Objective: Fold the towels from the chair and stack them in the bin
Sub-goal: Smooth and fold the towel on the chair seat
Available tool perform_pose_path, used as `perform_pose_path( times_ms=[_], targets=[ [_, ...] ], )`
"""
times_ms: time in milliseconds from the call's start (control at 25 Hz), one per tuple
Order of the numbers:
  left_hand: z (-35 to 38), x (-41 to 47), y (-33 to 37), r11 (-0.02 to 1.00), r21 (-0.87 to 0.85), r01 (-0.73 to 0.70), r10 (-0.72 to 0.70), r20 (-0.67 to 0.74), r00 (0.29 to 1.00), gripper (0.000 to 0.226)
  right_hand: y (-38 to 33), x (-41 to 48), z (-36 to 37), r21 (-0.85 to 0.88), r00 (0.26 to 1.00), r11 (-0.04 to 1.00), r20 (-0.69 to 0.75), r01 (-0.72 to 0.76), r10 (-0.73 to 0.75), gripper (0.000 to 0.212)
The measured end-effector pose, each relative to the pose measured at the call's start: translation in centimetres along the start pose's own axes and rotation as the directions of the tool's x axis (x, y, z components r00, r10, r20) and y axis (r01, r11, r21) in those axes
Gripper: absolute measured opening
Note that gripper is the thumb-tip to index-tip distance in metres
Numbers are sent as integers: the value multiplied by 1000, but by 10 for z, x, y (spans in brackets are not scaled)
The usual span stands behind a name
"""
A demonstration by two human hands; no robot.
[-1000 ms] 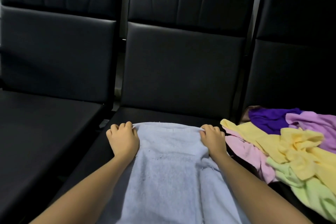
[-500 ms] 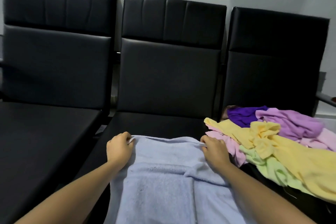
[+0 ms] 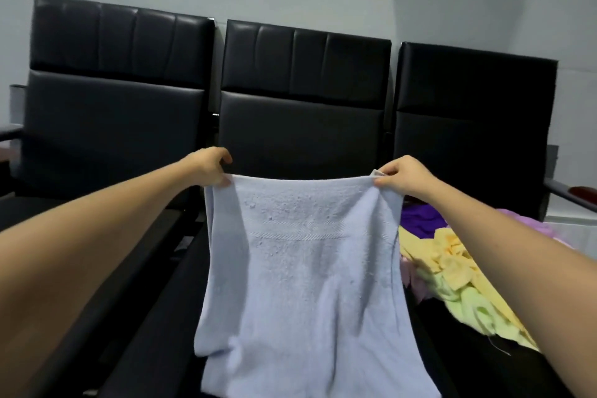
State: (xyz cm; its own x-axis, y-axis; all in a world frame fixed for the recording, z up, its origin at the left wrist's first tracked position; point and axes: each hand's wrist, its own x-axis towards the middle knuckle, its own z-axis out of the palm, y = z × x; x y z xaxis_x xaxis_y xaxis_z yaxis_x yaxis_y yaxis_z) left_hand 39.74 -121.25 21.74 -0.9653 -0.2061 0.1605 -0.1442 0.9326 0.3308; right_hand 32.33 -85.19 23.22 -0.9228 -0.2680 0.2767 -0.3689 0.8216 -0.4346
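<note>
Blue towel [image 3: 300,268] hangs from both grips, over middle chair [image 3: 300,126] seat: left hand [image 3: 210,170] pinches one top corner, right hand [image 3: 399,176] other. Risk: thin corner pinch slips, edge sags, fold skews. Lower hem may drag on seat below grips. Towel pile [image 3: 452,262] below-right of right grip (snag possible); open room left and above. Bin unseen.

The left hand [image 3: 206,170] and right hand [image 3: 399,176] pinch the top corners of a blue towel [image 3: 303,268], holding it hanging before three black chairs [image 3: 303,100]. Coloured towels [image 3: 452,262] lie heaped on the right seat.
</note>
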Motion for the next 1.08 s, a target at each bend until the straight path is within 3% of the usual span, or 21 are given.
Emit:
perform_pose_path(
  times_ms=[80,160,240,320,360,400,480,600,680,720,760,840,960,1040,1080],
  targets=[
    [-14,4,13,989,145,41,-37,-32,999,28,-16,6,-5,-207,998,977,-63,-43,31,14],
    [-35,8,34,996,36,76,-68,-195,979,31,-34,14,-19,-231,971,963,-223,-142,90,20],
    [-63,11,56,982,-190,-13,-83,-485,871,35,-52,23,-44,-63,894,983,-429,-174,131,21],
    [-88,9,72,935,-293,-198,-90,-738,669,35,-63,28,-70,120,786,988,-599,-98,150,21],
    [-97,7,76,932,-273,-240,-68,-779,623,34,-66,29,-81,146,761,987,-632,-69,147,22],
    [-101,5,77,940,-249,-235,-37,-757,653,34,-66,28,-87,113,777,991,-616,-78,131,22],
    [-101,1,73,961,-231,-151,-17,-595,803,31,-63,24,-89,-28,859,990,-502,-135,103,20],
    [-92,-10,58,963,-247,-110,17,-353,936,23,-46,15,-80,-87,943,992,-328,-96,63,14],
    [-89,-21,50,989,-145,-20,24,28,999,15,-35,3,-76,-103,1000,995,12,-10,12,13],
    [-87,-28,47,998,-55,31,-16,261,965,14,-31,-5,-73,-149,971,989,238,17,19,10],
    [-82,-34,43,998,26,63,-68,457,887,13,-28,-16,-69,-198,900,980,432,34,56,8],
    [-68,-40,36,990,106,91,-140,683,717,15,-21,-29,-54,-236,719,972,674,-7,168,14],
    [-36,-44,31,982,179,64,-183,799,573,16,-5,-37,-20,-313,515,948,806,-51,293,14],
    [-9,-42,27,973,228,25,-196,772,604,18,7,-37,3,-377,511,926,796,-5,326,13],
    [3,-41,25,967,252,21,-209,746,632,22,12,-35,16,-391,568,920,764,29,307,11]
  ],
)
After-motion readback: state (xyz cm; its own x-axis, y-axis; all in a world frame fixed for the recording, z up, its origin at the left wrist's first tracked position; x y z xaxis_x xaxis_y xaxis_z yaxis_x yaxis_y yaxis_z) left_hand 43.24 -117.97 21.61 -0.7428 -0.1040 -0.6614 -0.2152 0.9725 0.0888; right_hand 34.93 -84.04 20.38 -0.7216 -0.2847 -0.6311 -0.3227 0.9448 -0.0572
